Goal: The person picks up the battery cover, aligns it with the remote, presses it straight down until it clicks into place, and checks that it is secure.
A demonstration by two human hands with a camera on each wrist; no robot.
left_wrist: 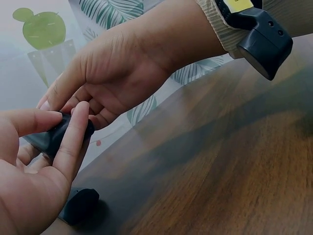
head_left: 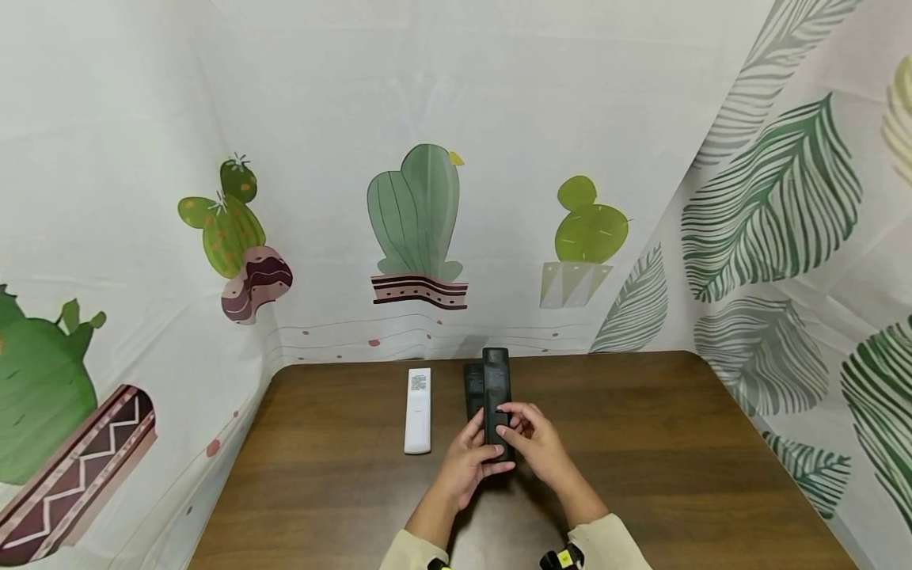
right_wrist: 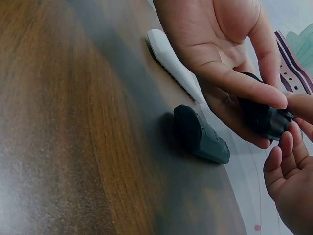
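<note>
A black remote control point(head_left: 497, 376) is held raised over the table, back side up in the head view. My left hand point(head_left: 461, 467) grips its lower end, thumb on one side and fingers around the other. With thumb and index finger, my right hand point(head_left: 539, 445) pinches the same remote around its middle; the left wrist view shows both hands meeting on the remote point(left_wrist: 54, 134). A second black remote control point(right_wrist: 200, 134) lies on the table below, partly covered by the held one in the head view. Left of the hands lies a white remote control point(head_left: 418, 412), flat and lengthwise.
The brown wooden table point(head_left: 321, 491) reaches back to a white cloth point(head_left: 513, 103) printed with cacti and leaves. That cloth hangs along the back and both sides. A black wrist camera point(head_left: 563, 557) is strapped over the right sleeve.
</note>
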